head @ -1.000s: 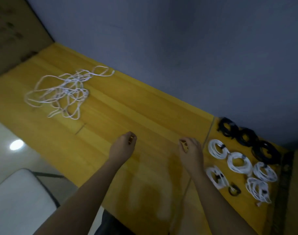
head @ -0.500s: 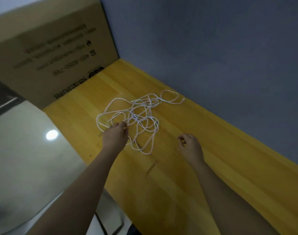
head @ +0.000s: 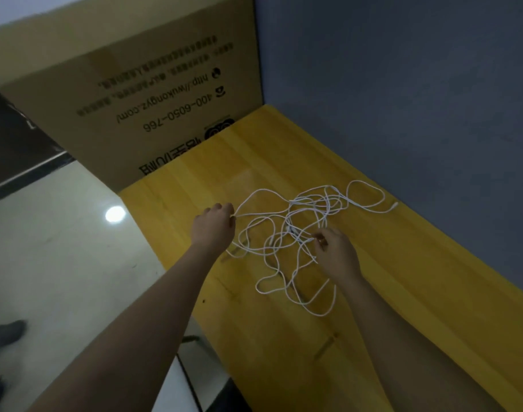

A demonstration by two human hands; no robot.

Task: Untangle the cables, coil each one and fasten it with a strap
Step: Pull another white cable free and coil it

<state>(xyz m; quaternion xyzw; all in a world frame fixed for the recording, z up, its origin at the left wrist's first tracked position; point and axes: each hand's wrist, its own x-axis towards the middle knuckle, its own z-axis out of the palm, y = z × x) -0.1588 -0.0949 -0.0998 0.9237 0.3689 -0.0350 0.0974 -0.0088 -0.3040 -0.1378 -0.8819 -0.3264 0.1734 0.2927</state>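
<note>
A loose tangle of thin white cable (head: pixel 302 233) lies spread on the yellow wooden table (head: pixel 388 292). My left hand (head: pixel 214 227) is at the tangle's left edge, its fingers pinched on a strand of the cable. My right hand (head: pixel 336 252) sits on the tangle's right middle, fingers closed on strands there. One cable end with a plug (head: pixel 394 207) trails off to the far right, near the wall. No strap is visible.
A large cardboard box (head: pixel 153 93) with printed text stands at the table's far left end. A grey wall (head: pixel 403 99) runs along the back. The table's left edge drops to a glossy tiled floor (head: pixel 61 248), with dark shoes (head: pixel 4 337) at lower left.
The view swung left from the finished coils to the tangle. Both hands reached forward; the left took a strand at the tangle's edge, then the right closed on strands in the middle.
</note>
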